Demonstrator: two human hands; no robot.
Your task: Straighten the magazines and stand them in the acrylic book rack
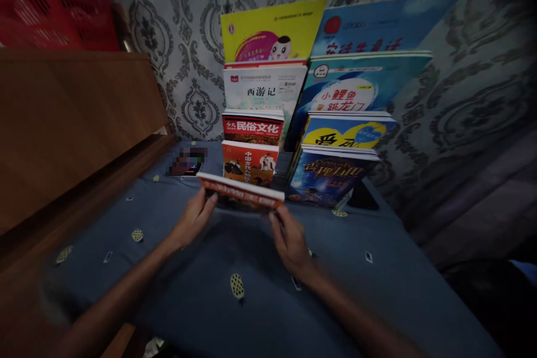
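A thin red book (241, 192) is held up above the cloth, tilted, with its pale page edge on top. My left hand (195, 217) grips its left end, thumb on the near face. At the right end my right hand (290, 233) pinches the same book; motion blurs its cover. Just behind it stands an orange-red book (250, 165), in front of a red book (253, 128) and a white book (265, 88). To the right, a dark blue book (327, 176) heads another upright row, with a yellow and blue book (348, 133) behind it.
Tall yellow (272, 28) and blue (377, 22) books rise at the back, against patterned wallpaper (168, 39). Dark blue cloth (188, 291) covers the table. A blurred-out item (187, 161) lies at the left. Beyond are a wooden cabinet (75, 123) and a red crate (54, 5).
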